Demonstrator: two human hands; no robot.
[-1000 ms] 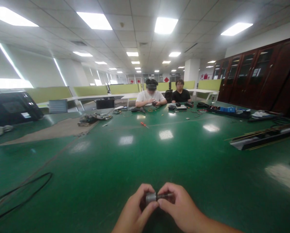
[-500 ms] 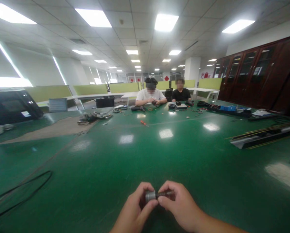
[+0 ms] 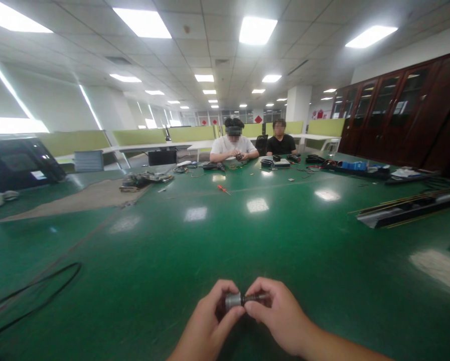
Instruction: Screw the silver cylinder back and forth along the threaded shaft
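Close to me, low in the view, my left hand [image 3: 212,321] is closed around a small silver metal cylinder [image 3: 233,301], thumb below and fingers above. A dark, ridged shaft [image 3: 252,298] sticks out from the cylinder's right end. My right hand [image 3: 285,313] pinches this shaft between thumb and fingers, right beside the cylinder. Both parts lie in one line, roughly level, just above the green tabletop [image 3: 194,255]. Whether the shaft is fixed to the cylinder or only pushed against it, I cannot tell.
Black cable [image 3: 55,296] loops on the left. An orange screwdriver [image 3: 223,189] lies farther off. Long dark metal channels [image 3: 405,210] rest at the right. Electronic parts [image 3: 144,180] sit on the far left. Two people [image 3: 234,145] sit across the table, one handling a small object.
The view has tilted very slightly. My right hand's fingers have shifted a little on the shaft; my left hand keeps its grip on the cylinder.
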